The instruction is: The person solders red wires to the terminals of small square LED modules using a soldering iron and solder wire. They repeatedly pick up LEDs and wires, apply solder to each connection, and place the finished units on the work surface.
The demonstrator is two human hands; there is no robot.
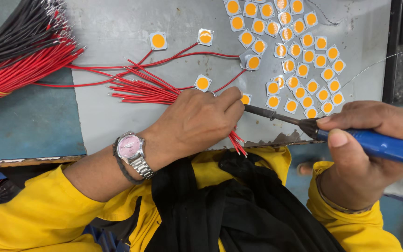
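Note:
My left hand [197,122] rests on the grey metal sheet [117,121], fingers closed over a bunch of short red wires [141,91] and pressing a small square chip with an orange disc [245,99]. My right hand [374,144] grips a blue-handled soldering iron [374,143]; its dark tip [257,110] reaches the chip under my left fingers. A thin solder wire [374,65] runs from the right edge toward my right hand. Three chips [203,82] with red wires attached lie above my left hand.
Several loose orange-disc chips [299,51] are spread at the upper right of the sheet. A thick bundle of red and black wires [19,51] lies at the upper left on a blue surface [29,121]. My sleeves are yellow; a pink-faced wristwatch [130,147] sits on my left wrist.

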